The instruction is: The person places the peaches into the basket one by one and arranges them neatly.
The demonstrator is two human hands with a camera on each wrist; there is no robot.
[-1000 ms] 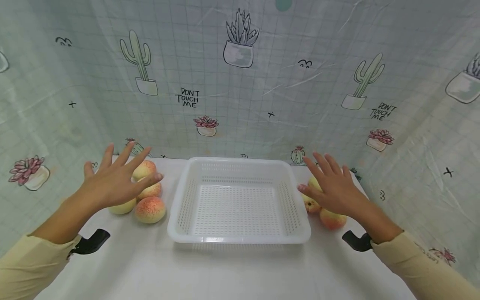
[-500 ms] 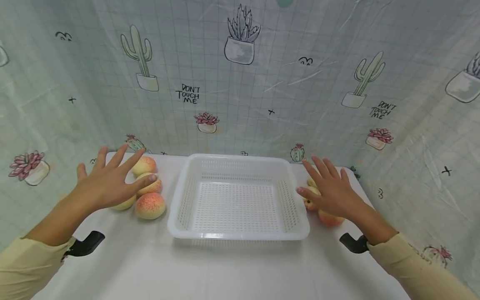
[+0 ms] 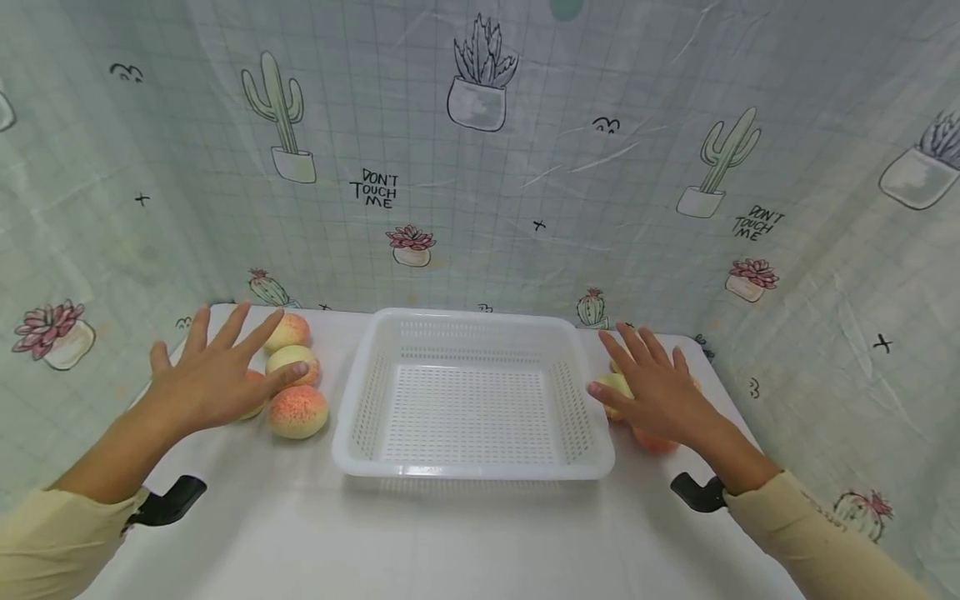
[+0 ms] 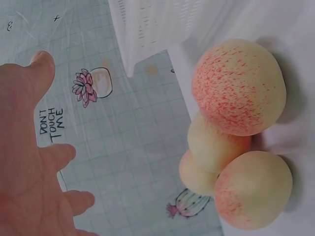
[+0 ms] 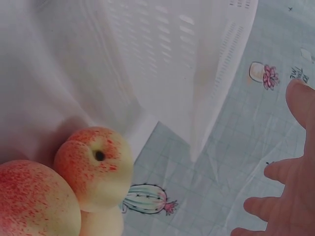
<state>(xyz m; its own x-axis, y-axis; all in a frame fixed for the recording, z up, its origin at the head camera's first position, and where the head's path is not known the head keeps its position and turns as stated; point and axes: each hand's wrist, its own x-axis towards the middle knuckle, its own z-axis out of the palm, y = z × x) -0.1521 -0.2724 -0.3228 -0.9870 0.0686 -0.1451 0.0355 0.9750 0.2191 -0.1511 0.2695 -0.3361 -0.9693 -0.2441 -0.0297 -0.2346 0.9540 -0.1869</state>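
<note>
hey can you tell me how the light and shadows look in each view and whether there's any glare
Head view: soft light, a faint shadow on the table below the white basket, a small glint on its front rim, shiny creases on the curtain; left wrist view: soft grey shadows beside the peaches; right wrist view: similar soft shadows there.

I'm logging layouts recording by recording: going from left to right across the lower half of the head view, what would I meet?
Left sleeve → left hand → nearest left-side peach → white basket → right hand → right sleeve.
</note>
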